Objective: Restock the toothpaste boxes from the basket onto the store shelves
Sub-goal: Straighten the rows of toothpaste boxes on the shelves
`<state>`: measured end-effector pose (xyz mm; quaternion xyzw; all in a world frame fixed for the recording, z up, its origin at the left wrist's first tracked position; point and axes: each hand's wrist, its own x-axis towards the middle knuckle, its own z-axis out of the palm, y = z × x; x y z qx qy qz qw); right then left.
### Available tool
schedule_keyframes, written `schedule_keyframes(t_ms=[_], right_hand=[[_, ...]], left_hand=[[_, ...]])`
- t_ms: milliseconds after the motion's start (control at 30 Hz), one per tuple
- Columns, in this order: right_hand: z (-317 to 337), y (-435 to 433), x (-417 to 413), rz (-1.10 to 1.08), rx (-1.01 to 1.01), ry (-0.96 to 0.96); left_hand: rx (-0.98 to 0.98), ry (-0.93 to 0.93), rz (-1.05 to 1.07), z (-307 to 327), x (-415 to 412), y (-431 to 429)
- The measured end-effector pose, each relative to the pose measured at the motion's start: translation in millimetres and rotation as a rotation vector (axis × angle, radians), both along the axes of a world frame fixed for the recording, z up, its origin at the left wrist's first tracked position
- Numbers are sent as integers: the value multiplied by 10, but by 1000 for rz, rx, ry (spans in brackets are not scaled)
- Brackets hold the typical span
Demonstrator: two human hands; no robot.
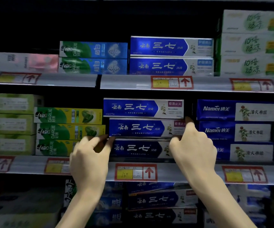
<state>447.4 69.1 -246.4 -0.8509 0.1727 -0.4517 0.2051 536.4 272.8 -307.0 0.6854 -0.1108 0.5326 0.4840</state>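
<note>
The long blue-and-white cardboard toothpaste box point(141, 128) lies crosswise between the hands. The left hand point(90, 155) pinches its left end and the right hand point(193, 145) grips its right end. It probably needs pushing straight away from them.

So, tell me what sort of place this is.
Most likely a shop's toothpaste aisle: shelves stacked with branded boxes, price tags on their edges, and the left hand and right hand gripping a blue box.

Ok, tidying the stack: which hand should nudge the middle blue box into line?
Probably the right hand: it holds the right end of the middle box, which sits right of the top box.
</note>
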Motion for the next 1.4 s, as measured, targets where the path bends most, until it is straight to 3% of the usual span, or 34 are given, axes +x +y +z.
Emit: schedule_keyframes(t_ms=[333,833,967,1400], right_hand=[[-70,-51,-1,111,50,-201],[-52,82,110,277,328,-291],[-19,65,111,385,488,-399],[-25,23,168,552,687,-544]], left_hand=[[26,-64,56,-32,80,3],[89,-118,170,-111,100,5],[72,-113,138,-120,113,-16],[-63,-133,16,-171,130,-44]])
